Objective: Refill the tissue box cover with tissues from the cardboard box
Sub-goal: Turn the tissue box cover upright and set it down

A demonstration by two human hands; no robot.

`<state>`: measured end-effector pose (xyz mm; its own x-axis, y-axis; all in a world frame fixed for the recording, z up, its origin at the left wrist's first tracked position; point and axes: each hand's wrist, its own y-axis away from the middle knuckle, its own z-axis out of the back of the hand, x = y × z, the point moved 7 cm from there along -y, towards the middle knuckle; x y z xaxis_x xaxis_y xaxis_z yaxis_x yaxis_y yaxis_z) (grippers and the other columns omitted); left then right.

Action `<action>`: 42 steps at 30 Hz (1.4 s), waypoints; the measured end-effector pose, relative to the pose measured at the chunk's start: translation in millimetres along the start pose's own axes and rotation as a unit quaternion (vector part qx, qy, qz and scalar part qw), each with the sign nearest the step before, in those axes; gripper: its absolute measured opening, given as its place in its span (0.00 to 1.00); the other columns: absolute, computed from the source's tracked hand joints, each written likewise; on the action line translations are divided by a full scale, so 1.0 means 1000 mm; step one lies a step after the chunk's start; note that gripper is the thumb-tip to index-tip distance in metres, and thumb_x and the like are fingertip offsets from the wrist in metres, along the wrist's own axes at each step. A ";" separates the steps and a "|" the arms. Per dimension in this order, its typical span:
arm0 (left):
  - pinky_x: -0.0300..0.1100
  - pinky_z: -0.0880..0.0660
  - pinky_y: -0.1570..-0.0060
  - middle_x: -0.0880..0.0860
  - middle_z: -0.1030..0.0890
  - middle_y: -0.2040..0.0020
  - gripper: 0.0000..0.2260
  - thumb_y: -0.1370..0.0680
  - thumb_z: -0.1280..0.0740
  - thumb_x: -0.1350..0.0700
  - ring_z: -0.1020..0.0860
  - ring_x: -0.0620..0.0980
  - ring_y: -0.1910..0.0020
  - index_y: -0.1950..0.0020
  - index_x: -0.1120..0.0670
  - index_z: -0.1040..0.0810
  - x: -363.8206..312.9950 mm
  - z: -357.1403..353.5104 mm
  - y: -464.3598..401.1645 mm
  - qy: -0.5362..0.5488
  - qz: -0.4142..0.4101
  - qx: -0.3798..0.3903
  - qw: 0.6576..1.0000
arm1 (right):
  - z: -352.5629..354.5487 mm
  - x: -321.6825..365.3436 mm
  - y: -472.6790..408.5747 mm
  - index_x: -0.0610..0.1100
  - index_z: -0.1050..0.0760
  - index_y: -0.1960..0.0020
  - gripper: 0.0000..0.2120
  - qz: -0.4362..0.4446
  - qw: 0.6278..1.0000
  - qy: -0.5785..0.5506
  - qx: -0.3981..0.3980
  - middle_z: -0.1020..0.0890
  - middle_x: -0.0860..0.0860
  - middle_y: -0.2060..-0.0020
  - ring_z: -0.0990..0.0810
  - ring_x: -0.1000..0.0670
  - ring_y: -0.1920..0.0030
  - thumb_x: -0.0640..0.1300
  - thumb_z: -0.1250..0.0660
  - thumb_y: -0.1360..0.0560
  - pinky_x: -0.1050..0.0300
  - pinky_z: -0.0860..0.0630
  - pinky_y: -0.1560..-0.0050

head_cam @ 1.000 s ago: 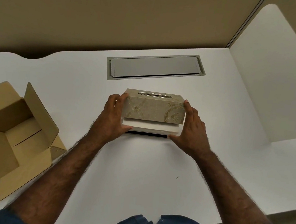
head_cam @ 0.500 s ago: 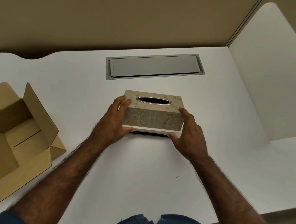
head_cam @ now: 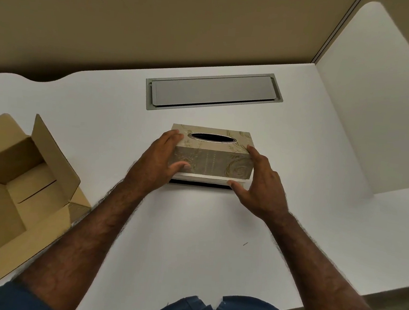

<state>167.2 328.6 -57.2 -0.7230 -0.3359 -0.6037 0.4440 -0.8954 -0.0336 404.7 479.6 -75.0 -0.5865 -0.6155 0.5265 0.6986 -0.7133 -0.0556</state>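
Left hand (head_cam: pixel 159 161): grip wraps the left end of the tissue box cover (head_cam: pixel 212 153), fingers up over the top corner, thumb pressed on the near face. Clamped on the cover, as I read it.

Right hand (head_cam: pixel 258 185): fingers lie against the right end of the cover, thumb tip low at the white strip under the near edge. Also closed on the cover, though more loosely spread.

The cover sits upright on the bench (head_cam: pixel 191 228), slot facing up, in the middle just nearer me than the grey hatch (head_cam: pixel 213 90). The oval slot (head_cam: pixel 212 137) shows dark; no tissue pokes out.

Beneath the cover's near edge a thin white band of tissues (head_cam: pixel 203 179) shows, and under that a dark base strip (head_cam: pixel 200 184). The cover is not quite seated down over the stack.

Cardboard box (head_cam: pixel 8 186) stands open well off to the left, flaps up. What I can see of the inside looks bare.

My judgement of progress: tissues are out of the box and under the cover, so most is done. Left: press the cover fully onto the base, and probably pull the first tissue up through the slot.
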 end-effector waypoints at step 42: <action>0.56 0.33 0.34 0.55 0.30 0.28 0.46 0.36 0.21 0.38 0.33 0.58 0.30 0.24 0.52 0.34 -0.012 -0.003 -0.006 -0.233 -0.037 0.015 0.972 | -0.004 -0.002 -0.014 0.51 0.38 0.16 0.49 0.006 0.999 0.038 0.022 0.24 0.46 0.26 0.18 0.40 0.35 0.51 0.17 0.30 0.40 0.21 0.37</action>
<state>175.0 339.4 -52.1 -0.9168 -0.3593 -0.1745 0.3706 -0.9281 -0.0360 394.3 489.3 -78.6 -0.6064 -0.6486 0.4600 0.7219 -0.6915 -0.0235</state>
